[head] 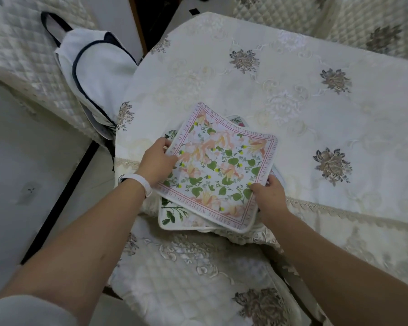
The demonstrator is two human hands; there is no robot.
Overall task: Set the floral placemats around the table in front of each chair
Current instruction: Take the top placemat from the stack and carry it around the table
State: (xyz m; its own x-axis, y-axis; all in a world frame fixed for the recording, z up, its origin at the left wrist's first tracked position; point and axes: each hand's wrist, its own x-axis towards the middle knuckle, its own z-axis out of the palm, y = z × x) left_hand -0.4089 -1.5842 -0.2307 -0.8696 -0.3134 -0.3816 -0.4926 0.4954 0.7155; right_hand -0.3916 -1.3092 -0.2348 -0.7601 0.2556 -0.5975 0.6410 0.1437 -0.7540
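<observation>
At six o'clock a quilted chair seat [193, 276] sits below both forearms. The left hand [157, 164] pinches the nine o'clock edge of the top placemat [219, 168], thumb on its face; the right hand [269, 196] pinches its four o'clock corner. This square mat shows peach lilies, green leaves and a pink border reading "IN MY MEMORY". It lies askew on a stack of placemats [172, 214] at the near edge of the embroidered tablecloth [316, 114]. At ten o'clock a white, navy-trimmed bag [97, 71] rests.
</observation>
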